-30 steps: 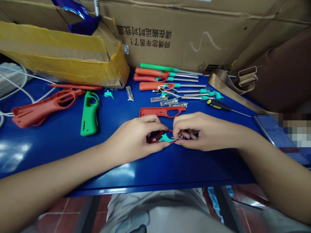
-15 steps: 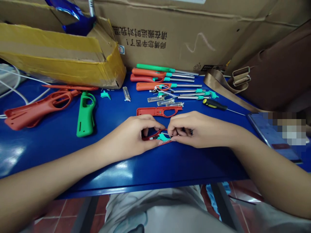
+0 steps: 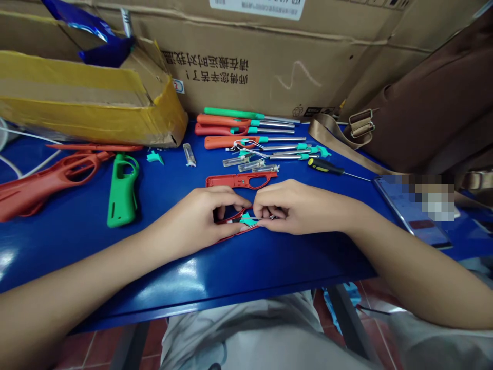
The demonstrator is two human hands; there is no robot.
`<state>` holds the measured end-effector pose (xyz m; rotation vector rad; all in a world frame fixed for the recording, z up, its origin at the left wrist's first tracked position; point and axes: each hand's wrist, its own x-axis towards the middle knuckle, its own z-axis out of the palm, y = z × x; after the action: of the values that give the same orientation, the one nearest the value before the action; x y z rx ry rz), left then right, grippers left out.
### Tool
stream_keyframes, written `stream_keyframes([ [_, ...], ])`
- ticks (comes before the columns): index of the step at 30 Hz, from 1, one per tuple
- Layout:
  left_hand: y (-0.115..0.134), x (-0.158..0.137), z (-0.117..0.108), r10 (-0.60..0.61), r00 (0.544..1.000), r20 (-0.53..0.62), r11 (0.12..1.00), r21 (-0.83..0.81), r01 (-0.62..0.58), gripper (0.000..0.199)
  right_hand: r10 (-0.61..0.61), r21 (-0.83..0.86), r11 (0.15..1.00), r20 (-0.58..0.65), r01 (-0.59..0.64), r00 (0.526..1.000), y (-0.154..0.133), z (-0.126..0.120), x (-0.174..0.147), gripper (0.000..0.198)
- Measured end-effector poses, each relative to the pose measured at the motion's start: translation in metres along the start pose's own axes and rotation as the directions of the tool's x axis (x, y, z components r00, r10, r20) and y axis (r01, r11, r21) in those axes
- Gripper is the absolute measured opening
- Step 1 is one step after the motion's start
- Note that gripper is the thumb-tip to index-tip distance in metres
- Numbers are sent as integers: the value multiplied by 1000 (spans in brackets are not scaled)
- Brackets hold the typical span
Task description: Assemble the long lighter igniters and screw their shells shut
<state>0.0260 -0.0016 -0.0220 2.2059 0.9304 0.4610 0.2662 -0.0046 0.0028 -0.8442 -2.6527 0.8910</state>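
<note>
My left hand (image 3: 198, 215) is curled round a red lighter casing half (image 3: 241, 232) lying low over the table, thumb and fingers on its edges. Inside the casing sits a teal trigger (image 3: 247, 220), with small dark and white parts partly hidden by my fingers. My right hand (image 3: 298, 208) is closed at the casing's right end, pinching a thin pale wire (image 3: 252, 218) that runs across by the trigger. A bit of metal shows between its fingers. Just beyond my hands lies another red casing half (image 3: 234, 180), hollow side up.
Behind lie several gas lighters (image 3: 227, 141), metal lighter tubes (image 3: 285, 155), clear fuel tanks (image 3: 233, 162) and a screwdriver (image 3: 327, 166). Red casings (image 3: 42, 182), a green casing (image 3: 122, 198) and a yellow-taped box (image 3: 154, 115) are left. A phone (image 3: 412, 218) and strap (image 3: 346, 146) are right.
The view has shifted, so the table's things appear further left. Both hands stay at the casing; the pale wire by the trigger now shows more plainly, reaching to my right fingertips.
</note>
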Motion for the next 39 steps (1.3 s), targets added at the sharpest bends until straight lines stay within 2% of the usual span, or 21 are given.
stream_keyframes([
  [6, 3, 0, -5, 2, 999, 49, 1000, 11, -2, 26, 1, 2, 1000, 2, -1, 1000, 0, 0, 2, 11],
  [13, 1, -1, -5, 21, 998, 53, 998, 58, -24, 27, -17, -63, 998, -7, 16, 1000, 0, 1, 0, 9],
  [21, -1, -1, -7, 50, 997, 62, 998, 26, -52, 30, 1, -96, 995, 12, 0, 1000, 1, 1, -1, 7],
  [27, -5, 0, -9, 66, 994, 88, 998, -12, -65, 35, 21, -148, 989, 41, -14, 999, 0, -3, -4, 11],
  [33, -4, -1, -10, 93, 989, 115, 995, 22, -96, 34, 26, -198, 980, 60, -13, 998, -3, -6, -5, 15],
  [39, -4, -2, -7, 130, 987, 94, 990, 39, -134, 33, 14, -230, 973, 83, 5, 996, -6, -6, -5, 18],
])
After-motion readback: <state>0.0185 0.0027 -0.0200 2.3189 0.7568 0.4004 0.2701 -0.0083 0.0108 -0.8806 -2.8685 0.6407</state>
